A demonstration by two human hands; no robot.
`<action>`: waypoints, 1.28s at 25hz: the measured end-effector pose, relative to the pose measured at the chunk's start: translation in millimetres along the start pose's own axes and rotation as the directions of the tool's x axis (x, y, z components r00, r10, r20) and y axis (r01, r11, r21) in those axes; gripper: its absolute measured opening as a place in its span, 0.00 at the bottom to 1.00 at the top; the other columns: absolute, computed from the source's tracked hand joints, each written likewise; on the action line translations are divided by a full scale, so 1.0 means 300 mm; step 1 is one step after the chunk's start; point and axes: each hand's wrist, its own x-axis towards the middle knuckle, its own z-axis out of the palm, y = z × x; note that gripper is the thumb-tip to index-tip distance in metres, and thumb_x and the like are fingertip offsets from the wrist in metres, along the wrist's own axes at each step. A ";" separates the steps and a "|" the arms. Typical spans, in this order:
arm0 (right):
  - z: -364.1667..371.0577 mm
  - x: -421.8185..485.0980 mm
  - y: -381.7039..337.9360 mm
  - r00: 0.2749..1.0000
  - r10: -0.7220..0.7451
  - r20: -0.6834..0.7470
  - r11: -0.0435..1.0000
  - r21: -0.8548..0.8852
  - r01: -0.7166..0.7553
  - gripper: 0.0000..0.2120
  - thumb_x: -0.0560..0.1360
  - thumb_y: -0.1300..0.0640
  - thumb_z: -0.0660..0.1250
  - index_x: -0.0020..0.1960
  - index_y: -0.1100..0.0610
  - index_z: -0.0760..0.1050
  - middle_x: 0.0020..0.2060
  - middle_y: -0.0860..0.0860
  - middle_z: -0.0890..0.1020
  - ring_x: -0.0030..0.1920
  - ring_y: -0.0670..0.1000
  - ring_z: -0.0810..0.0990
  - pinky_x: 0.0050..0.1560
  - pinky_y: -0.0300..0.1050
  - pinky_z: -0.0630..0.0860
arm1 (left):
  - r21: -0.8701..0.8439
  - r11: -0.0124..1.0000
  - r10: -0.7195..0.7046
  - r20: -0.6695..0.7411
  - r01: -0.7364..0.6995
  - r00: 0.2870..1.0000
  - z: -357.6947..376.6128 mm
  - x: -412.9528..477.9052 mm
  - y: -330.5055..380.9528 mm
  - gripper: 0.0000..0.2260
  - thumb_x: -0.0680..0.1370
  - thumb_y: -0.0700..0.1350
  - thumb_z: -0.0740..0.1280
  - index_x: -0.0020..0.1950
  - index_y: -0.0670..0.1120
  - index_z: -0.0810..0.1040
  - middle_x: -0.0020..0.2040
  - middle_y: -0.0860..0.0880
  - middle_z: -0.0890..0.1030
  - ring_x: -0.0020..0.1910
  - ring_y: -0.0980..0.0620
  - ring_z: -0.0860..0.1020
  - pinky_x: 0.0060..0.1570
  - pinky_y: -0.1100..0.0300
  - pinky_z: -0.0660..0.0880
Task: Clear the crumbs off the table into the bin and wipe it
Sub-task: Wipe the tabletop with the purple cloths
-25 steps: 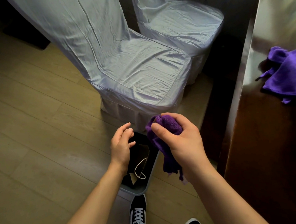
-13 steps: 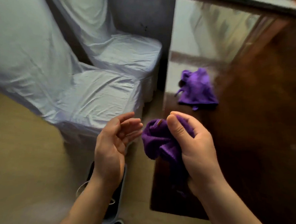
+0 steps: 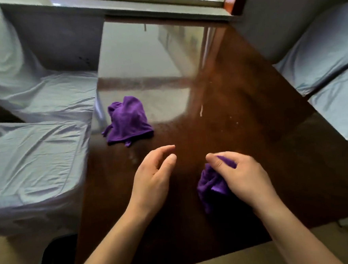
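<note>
My right hand (image 3: 242, 176) grips a bunched purple cloth (image 3: 211, 182) just above the near part of the glossy dark brown table (image 3: 248, 89). My left hand (image 3: 153, 178) hovers beside it, empty, with fingers curled apart. A second purple cloth (image 3: 127, 119) lies crumpled near the table's left edge. A few pale crumbs (image 3: 230, 117) and a thin pale sliver (image 3: 201, 110) lie right of centre. The black bin (image 3: 54, 261) shows only as a dark shape on the floor at the lower left.
Two chairs in pale covers (image 3: 33, 158) stand along the table's left side, and two more (image 3: 328, 55) along its right. A window sill (image 3: 139, 2) runs behind the far edge. The floor (image 3: 260, 257) shows in front of the near edge.
My view swung up and right from the bin on the floor to the tabletop. Both hands moved from over the bin to above the table, the right still holding the cloth.
</note>
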 end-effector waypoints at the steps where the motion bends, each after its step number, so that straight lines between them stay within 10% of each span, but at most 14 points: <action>1: -0.003 0.012 0.035 1.000 -0.018 0.018 0.992 -0.122 0.020 0.30 0.66 0.23 0.56 0.63 0.35 0.73 0.53 0.45 0.80 0.54 0.53 0.81 0.53 0.49 0.78 | 0.124 0.992 0.033 0.016 -0.035 0.999 0.036 0.012 -0.006 0.14 0.78 0.51 0.64 0.62 0.53 0.78 0.59 0.56 0.79 0.60 0.60 0.75 0.62 0.59 0.71; 5: 0.020 -0.017 0.156 0.968 -0.192 -0.160 0.967 -0.200 0.159 0.34 0.70 0.26 0.57 0.73 0.36 0.61 0.71 0.46 0.64 0.62 0.52 0.75 0.56 0.49 0.76 | 0.428 0.890 0.127 0.103 -0.159 0.987 0.140 0.064 -0.042 0.18 0.77 0.52 0.61 0.65 0.51 0.76 0.65 0.50 0.76 0.69 0.53 0.69 0.69 0.53 0.65; 13: 0.147 -0.012 0.212 0.900 -0.435 -0.029 0.861 -0.307 0.406 0.32 0.69 0.33 0.65 0.72 0.36 0.65 0.74 0.49 0.68 0.68 0.56 0.71 0.64 0.55 0.74 | 0.760 0.622 0.176 0.097 -0.187 0.980 0.165 0.086 -0.112 0.22 0.76 0.55 0.55 0.66 0.51 0.75 0.70 0.46 0.74 0.75 0.45 0.63 0.74 0.37 0.50; 18: 0.185 0.114 0.112 0.840 -0.537 -0.080 0.841 -0.123 0.526 0.27 0.67 0.51 0.72 0.66 0.46 0.75 0.63 0.50 0.79 0.57 0.53 0.78 0.59 0.47 0.77 | 0.634 0.772 0.188 -0.152 -0.050 0.970 0.148 0.090 -0.108 0.23 0.74 0.52 0.55 0.64 0.44 0.78 0.64 0.42 0.77 0.69 0.41 0.70 0.71 0.36 0.58; 22: 0.240 0.321 -0.089 0.936 -0.316 -0.156 0.907 0.238 0.346 0.24 0.68 0.50 0.73 0.64 0.47 0.76 0.57 0.46 0.81 0.55 0.46 0.79 0.58 0.38 0.74 | 0.548 0.836 0.171 -0.277 0.010 0.945 0.130 0.089 -0.111 0.22 0.73 0.50 0.56 0.60 0.42 0.79 0.59 0.42 0.79 0.63 0.40 0.75 0.70 0.36 0.60; 27: 0.356 0.592 -0.325 0.993 -0.086 -0.077 0.818 0.564 0.115 0.20 0.72 0.54 0.74 0.63 0.53 0.76 0.58 0.56 0.81 0.57 0.54 0.80 0.64 0.52 0.75 | 0.498 0.867 0.176 -0.332 0.014 0.927 0.129 0.091 -0.122 0.19 0.72 0.48 0.57 0.56 0.44 0.81 0.55 0.46 0.80 0.59 0.45 0.77 0.70 0.37 0.61; 32: 0.431 0.692 -0.384 0.978 -0.205 -0.025 0.960 0.188 0.206 0.28 0.76 0.46 0.68 0.73 0.52 0.66 0.71 0.59 0.67 0.70 0.61 0.68 0.73 0.54 0.64 | 0.450 0.893 0.159 -0.363 0.024 0.918 0.122 0.100 -0.139 0.15 0.72 0.47 0.59 0.51 0.46 0.82 0.53 0.48 0.80 0.57 0.49 0.77 0.70 0.38 0.62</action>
